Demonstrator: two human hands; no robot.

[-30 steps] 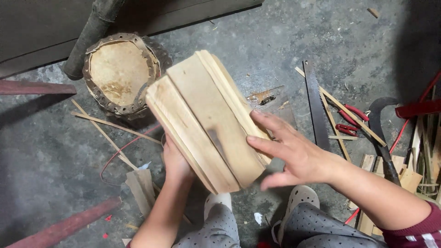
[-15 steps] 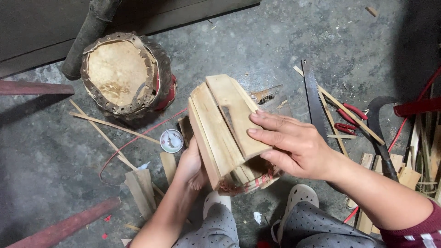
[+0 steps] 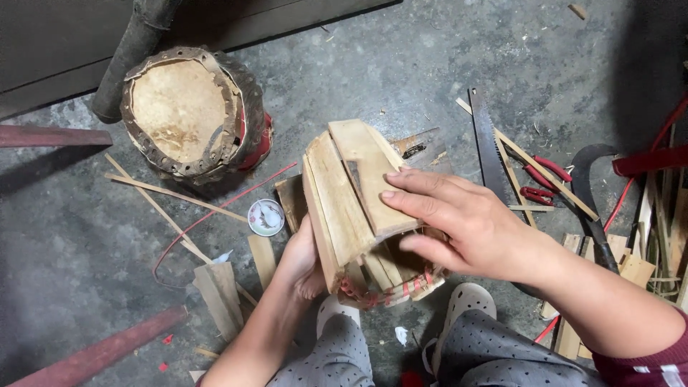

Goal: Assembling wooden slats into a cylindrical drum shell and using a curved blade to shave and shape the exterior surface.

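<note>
A barrel-shaped shell of pale wooden staves (image 3: 342, 197) is held tilted above the floor, its open end bound with a red strap (image 3: 387, 292) facing me. My right hand (image 3: 459, 218) lies flat across the top staves, fingers pointing left. My left hand (image 3: 304, 261) grips the shell from below on its left side. A finished drum (image 3: 188, 115) with a hide top and red side stands on the floor at the upper left.
A saw blade (image 3: 484, 143), red-handled pliers (image 3: 541, 179) and a curved sickle (image 3: 591, 193) lie to the right. Wood offcuts (image 3: 218, 297), thin slats, a small round tin (image 3: 266, 217) and a red strap lie left. My knees are at the bottom.
The stave shell has tipped from lying broadside to showing its open, red-bound end. My right hand slid onto the top staves. The small tin came into sight.
</note>
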